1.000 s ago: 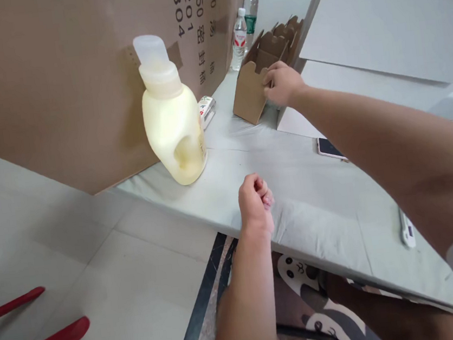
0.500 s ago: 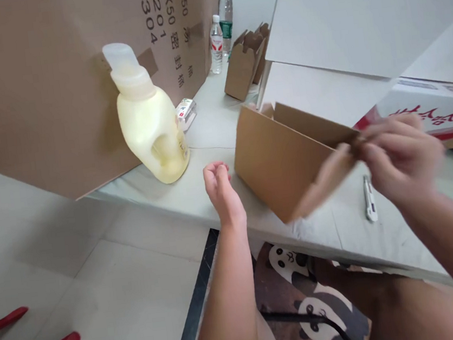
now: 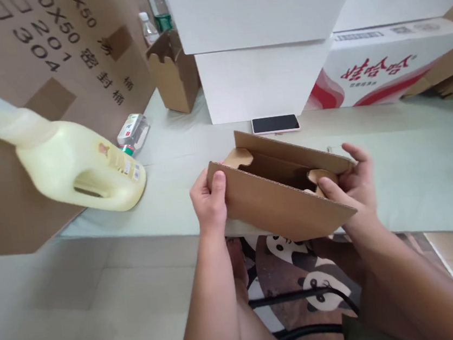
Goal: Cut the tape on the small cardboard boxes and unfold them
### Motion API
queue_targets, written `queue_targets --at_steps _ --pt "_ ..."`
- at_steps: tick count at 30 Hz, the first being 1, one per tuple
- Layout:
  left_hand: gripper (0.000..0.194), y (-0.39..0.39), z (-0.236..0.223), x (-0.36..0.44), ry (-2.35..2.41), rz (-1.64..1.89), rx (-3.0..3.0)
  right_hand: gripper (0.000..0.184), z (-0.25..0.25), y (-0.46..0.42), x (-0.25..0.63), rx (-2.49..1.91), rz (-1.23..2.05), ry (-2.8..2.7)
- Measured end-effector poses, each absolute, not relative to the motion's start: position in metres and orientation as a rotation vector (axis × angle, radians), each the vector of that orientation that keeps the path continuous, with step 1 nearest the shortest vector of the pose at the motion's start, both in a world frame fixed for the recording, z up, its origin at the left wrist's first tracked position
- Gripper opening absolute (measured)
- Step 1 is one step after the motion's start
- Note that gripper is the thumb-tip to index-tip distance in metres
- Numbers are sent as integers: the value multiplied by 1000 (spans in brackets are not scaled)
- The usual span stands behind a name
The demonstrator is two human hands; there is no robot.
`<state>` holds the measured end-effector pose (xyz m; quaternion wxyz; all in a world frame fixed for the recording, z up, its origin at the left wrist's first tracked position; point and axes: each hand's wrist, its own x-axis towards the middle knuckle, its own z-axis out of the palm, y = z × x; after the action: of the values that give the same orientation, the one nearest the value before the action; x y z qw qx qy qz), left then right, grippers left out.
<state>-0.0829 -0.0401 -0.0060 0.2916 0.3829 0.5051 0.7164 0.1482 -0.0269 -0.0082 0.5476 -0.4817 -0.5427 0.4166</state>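
The person's left hand (image 3: pixel 209 202) closes round one end of a cardboard box (image 3: pixel 283 201), thumb on its outer panel; the right hand (image 3: pixel 355 188) loosely holds the notched flap opposite, index finger lifted. The box is over the near edge of a cloth-covered table (image 3: pixel 419 175). A yellowish jug (image 3: pixel 82 164) stands toward the table's near left corner. Plain brown, the box tilts, its top open.

I watch through one head-worn camera, set close above the near side of the held box (image 3: pixel 275 205), facing forward and down over it toward the white cartons (image 3: pixel 257 82) beyond.
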Motion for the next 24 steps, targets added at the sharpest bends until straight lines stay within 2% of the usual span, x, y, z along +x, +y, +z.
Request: queue_targets --at_steps 2,5,6,11,13,15,20,24 --pt "36 -37 -7 -80 1391 1911 982 44 -8 -29 154 -1124 1027 -1295" --pt "33 -32 -9 -76 1433 1902 982 10 -10 -27 164 -1022 956 -1417" --pt "30 -30 -11 -75 1443 1906 1009 6 -12 -25 167 -983 931 -1470" --pt "28 -24 -20 -81 1515 1901 1401 30 -29 -24 181 -668 828 -1690" --pt "20 -23 -20 -83 1549 1842 1507 28 -32 -26 184 -655 789 -1721" --pt "21 -22 -20 -85 1589 1808 1514 24 -33 -28 185 -706 747 -1746" --pt "21 -20 -17 -96 1625 1864 1229 47 -40 -24 184 -826 908 -1563" --pt "24 -16 -18 -113 1589 2014 713 48 -48 -18 181 -1034 1172 -1522"
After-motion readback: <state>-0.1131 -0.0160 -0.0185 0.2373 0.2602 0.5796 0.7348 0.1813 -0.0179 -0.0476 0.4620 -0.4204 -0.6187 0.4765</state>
